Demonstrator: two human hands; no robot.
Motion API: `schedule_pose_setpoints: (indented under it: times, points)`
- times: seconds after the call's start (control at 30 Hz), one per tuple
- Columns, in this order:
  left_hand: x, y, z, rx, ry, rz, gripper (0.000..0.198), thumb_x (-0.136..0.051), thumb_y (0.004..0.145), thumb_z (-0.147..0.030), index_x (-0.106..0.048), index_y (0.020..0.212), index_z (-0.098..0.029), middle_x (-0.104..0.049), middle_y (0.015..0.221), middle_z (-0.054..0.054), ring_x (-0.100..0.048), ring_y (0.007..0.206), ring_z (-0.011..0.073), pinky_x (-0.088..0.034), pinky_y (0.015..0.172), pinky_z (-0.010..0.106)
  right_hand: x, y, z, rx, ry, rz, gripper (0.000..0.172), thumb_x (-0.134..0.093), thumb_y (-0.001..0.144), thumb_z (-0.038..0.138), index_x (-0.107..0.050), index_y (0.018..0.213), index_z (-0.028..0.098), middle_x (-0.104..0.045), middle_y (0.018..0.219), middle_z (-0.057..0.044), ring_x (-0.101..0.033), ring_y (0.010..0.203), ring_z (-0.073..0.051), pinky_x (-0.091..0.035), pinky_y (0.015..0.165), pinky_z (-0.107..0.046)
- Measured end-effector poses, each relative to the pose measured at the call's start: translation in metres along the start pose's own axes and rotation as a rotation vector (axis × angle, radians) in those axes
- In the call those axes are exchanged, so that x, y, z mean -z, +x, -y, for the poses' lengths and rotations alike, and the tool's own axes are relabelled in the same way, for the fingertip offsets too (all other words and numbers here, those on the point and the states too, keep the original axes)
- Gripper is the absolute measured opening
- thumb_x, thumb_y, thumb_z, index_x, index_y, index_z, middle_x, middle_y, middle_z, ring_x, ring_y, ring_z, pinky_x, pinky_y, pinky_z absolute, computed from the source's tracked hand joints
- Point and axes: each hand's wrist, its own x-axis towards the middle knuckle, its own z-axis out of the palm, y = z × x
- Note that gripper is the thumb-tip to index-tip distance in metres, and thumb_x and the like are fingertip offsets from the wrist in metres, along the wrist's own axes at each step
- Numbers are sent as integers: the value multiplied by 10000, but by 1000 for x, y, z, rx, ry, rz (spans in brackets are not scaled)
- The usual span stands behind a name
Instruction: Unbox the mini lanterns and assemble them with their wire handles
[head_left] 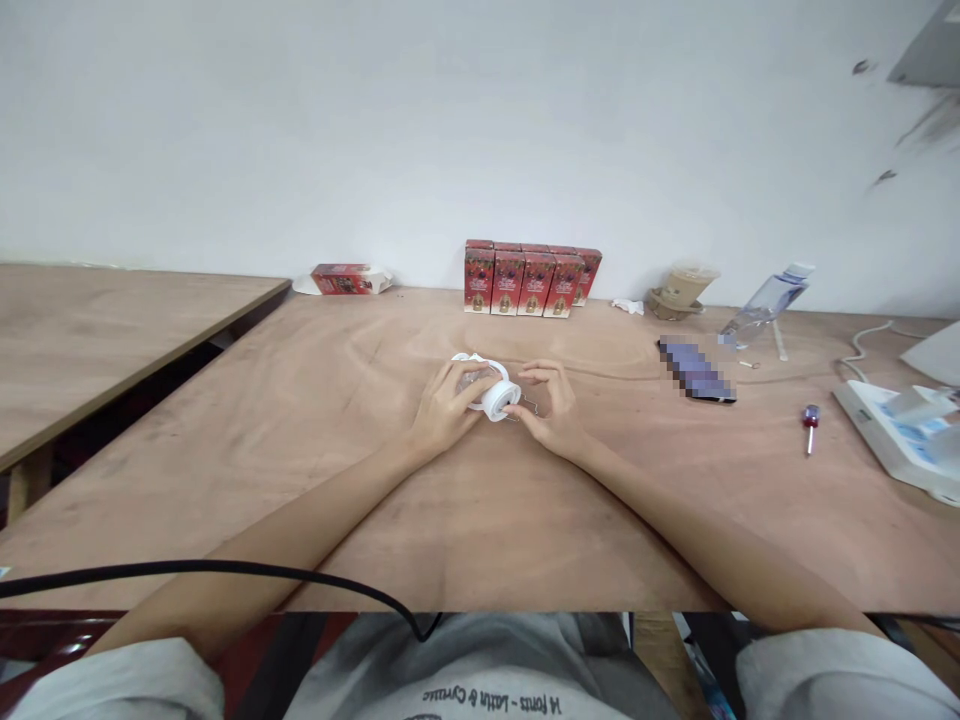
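Observation:
A small white lantern-like piece with clear sides (pixel 501 400) lies tilted over on the wooden table, its round white base turned toward the right. My left hand (pixel 448 402) is closed around its body, fingers over the top and thumb along the near side. On the other side, my right hand (pixel 553 410) curves beside the base with fingers and thumb apart; the thumb tip touches or nearly touches the base's underside. A thin bent wire (pixel 531 404) shows between the base and my right palm; I cannot tell what it is fixed to.
Red printed boxes (pixel 521 283) stand in rows by the wall, and an opened one (pixel 342 279) lies left. Rightward are a cup in a carrier (pixel 684 288), a tilted bottle (pixel 768 303), a phone (pixel 697 370), a screwdriver (pixel 810 428) and a white tray (pixel 892 440). A black cable (pixel 225 567) crosses in front.

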Motion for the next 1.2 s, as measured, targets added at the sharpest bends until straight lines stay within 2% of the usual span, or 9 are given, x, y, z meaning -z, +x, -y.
schedule_pose_setpoints:
  times: [0.23, 0.33, 0.5, 0.67, 0.77, 0.87, 1.03, 1.1, 1.2]
  points:
    - [-1, -3, 3, 8, 58, -5, 299, -610, 838, -271, -610, 1137, -260, -594, 1151, 90, -539, 1048, 236, -443, 893, 392, -4, -1, -4, -1, 21, 113, 261, -627, 829, 324, -520, 1027, 192, -622, 939, -78, -593, 871, -192, -494, 777, -347]
    - [0, -3, 2, 33, 47, 10, 330, -622, 828, -276, -592, 1156, -249, -583, 1163, 94, -538, 1065, 241, -440, 904, 393, -3, -2, -3, -21, 27, 131, 314, -624, 828, 344, -499, 1068, 185, -619, 974, -89, -593, 866, -193, -490, 787, -355]
    - [5, 1, 1, 160, 9, -28, 350, -624, 810, -233, -561, 1154, -228, -557, 1173, 91, -538, 1099, 232, -446, 929, 380, 2, -5, -3, -72, -49, 172, 309, -554, 827, 247, -477, 1119, 182, -610, 1027, -109, -585, 908, -219, -475, 808, -383]
    - [5, 2, 7, 355, -35, -147, 413, -656, 759, -228, -507, 1143, -197, -563, 1110, 88, -543, 1064, 241, -462, 915, 412, 5, -3, -1, 1, -254, 448, 374, -522, 689, 107, -548, 1059, 157, -641, 1032, -117, -550, 988, -278, -430, 823, -413]
    - [2, 0, 10, 398, -92, -185, 480, -675, 735, -235, -465, 1166, -214, -569, 1121, 85, -556, 1062, 250, -464, 912, 436, 3, -4, 0, -31, -310, 525, 452, -533, 637, 89, -554, 1083, 153, -647, 1077, -115, -527, 1055, -299, -413, 866, -422]
    - [1, -1, 9, 397, -125, -173, 515, -678, 733, -251, -453, 1195, -222, -572, 1160, 93, -560, 1083, 258, -463, 918, 444, 0, -6, -1, -98, -353, 525, 412, -521, 671, 98, -550, 1077, 163, -658, 1062, -121, -564, 1004, -288, -430, 832, -409]
    - [4, 0, 7, 363, -127, -156, 482, -677, 727, -225, -495, 1172, -197, -604, 1149, 93, -553, 1093, 252, -449, 936, 425, -4, -9, -6, -100, -357, 505, 188, -485, 816, 186, -552, 990, 166, -678, 966, -124, -614, 893, -252, -458, 790, -379]
    - [5, 2, 7, 430, -108, -168, 417, -699, 707, -246, -547, 1089, -176, -629, 1087, 90, -550, 1075, 259, -445, 925, 425, -4, -9, -9, -102, -324, 502, 124, -447, 863, 218, -557, 892, 168, -678, 873, -115, -624, 822, -237, -466, 749, -364]
    - [3, 6, 7, 603, -288, -224, 356, -709, 712, -337, -588, 998, -164, -654, 1021, 79, -582, 1011, 245, -465, 882, 391, -3, -8, -10, -199, -204, 406, 209, -387, 913, 274, -530, 789, 187, -657, 760, -83, -622, 703, -195, -473, 675, -329]
